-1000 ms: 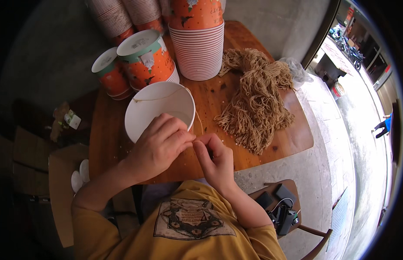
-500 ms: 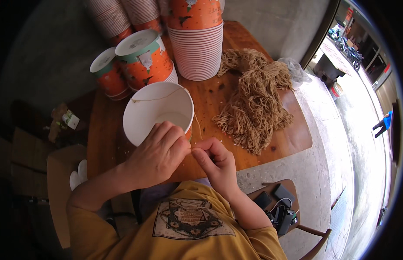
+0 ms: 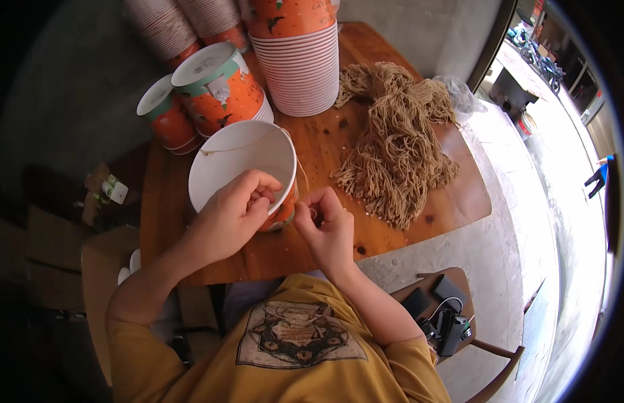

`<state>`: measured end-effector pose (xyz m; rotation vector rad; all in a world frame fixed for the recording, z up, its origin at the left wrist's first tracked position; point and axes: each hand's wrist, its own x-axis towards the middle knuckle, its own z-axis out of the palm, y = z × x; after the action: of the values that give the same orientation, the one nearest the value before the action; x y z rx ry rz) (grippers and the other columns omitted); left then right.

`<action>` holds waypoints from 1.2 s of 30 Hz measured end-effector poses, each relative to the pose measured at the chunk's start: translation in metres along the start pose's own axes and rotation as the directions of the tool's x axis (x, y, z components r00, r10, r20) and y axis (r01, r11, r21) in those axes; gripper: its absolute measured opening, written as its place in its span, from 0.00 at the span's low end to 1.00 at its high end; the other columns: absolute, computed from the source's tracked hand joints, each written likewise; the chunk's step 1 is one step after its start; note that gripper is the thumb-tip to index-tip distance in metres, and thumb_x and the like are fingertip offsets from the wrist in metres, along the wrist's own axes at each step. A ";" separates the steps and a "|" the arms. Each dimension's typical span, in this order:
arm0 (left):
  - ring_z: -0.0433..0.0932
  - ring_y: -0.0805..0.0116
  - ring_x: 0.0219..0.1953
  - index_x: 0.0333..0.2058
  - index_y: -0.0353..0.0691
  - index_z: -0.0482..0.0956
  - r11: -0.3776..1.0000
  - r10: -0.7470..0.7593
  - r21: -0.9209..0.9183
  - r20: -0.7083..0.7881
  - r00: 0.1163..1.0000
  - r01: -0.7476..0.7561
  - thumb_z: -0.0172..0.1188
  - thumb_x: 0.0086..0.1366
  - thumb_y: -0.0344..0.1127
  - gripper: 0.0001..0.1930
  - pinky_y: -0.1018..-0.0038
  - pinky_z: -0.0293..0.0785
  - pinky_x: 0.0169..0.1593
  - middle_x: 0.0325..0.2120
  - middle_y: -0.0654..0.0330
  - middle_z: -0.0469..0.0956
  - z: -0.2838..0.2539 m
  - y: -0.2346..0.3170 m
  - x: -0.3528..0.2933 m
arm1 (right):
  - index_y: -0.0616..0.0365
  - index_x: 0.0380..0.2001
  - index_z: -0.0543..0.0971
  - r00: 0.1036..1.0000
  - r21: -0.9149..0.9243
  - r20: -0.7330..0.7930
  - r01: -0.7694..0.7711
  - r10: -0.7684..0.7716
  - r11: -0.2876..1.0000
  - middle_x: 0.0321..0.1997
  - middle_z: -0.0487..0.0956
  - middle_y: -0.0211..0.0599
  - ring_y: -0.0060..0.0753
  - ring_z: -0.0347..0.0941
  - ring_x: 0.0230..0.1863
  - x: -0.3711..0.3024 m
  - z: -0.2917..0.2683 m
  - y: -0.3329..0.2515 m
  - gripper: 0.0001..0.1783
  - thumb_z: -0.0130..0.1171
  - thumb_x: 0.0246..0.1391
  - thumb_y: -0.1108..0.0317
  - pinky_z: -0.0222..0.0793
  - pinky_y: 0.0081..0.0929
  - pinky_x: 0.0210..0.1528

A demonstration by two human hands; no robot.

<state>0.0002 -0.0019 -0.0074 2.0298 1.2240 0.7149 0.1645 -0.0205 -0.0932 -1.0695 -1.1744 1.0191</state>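
A white-lined paper bucket (image 3: 218,161) with an orange outside stands tilted toward me on the wooden table. Thin tan cord (image 3: 224,149) crosses its mouth, and a loose end hangs outside the right rim toward my right hand. My right hand (image 3: 328,232) is just right of the bucket, thumb and fingertips pinched on that cord end. At the bucket's near rim, my left hand (image 3: 234,218) has loosely curled fingers, with index and thumb apart and nothing visible between them. A heap of tan cords (image 3: 402,148) lies to the right.
Behind the bucket stand a tall stack of orange buckets (image 3: 298,74), two upturned orange buckets (image 3: 214,84) and further stacks at the far left. A clear plastic bag (image 3: 459,97) lies beyond the cords. A small stool (image 3: 466,295) with black devices stands right of me.
My hands have come apart from a shared pinch. The left moved slightly left and its fingers loosened, while the right stayed near the cord. The view has shifted a little.
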 end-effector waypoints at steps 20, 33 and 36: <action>0.75 0.78 0.43 0.49 0.32 0.72 0.954 -0.227 -0.144 0.224 0.948 0.263 0.48 0.71 0.27 0.11 0.79 0.73 0.49 0.41 0.62 0.77 -0.007 0.001 0.012 | 0.59 0.30 0.73 0.999 -0.096 0.034 0.043 -0.040 0.994 0.19 0.75 0.37 0.29 0.72 0.19 0.012 0.008 0.005 0.08 0.61 0.54 0.68 0.70 0.27 0.26; 0.78 0.58 0.33 0.38 0.34 0.71 0.993 -0.077 0.094 0.120 0.990 0.066 0.53 0.68 0.32 0.06 0.68 0.73 0.39 0.30 0.53 0.78 -0.004 -0.010 0.023 | 0.57 0.35 0.74 0.984 -0.285 0.166 0.110 -0.064 0.952 0.22 0.79 0.42 0.40 0.78 0.22 0.017 -0.008 -0.018 0.09 0.61 0.57 0.65 0.72 0.33 0.26; 0.78 0.53 0.33 0.37 0.35 0.70 0.968 0.083 0.238 -0.006 0.996 -0.080 0.53 0.67 0.31 0.05 0.67 0.73 0.38 0.29 0.52 0.77 -0.009 -0.013 0.023 | 0.57 0.40 0.75 0.981 -0.206 0.182 0.108 -0.071 0.973 0.18 0.74 0.36 0.30 0.72 0.17 0.025 -0.023 -0.021 0.08 0.59 0.60 0.66 0.67 0.27 0.23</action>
<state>-0.0046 0.0256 -0.0090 2.2855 1.2939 0.6493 0.1911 -0.0025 -0.0699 -1.1004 -1.4887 0.9439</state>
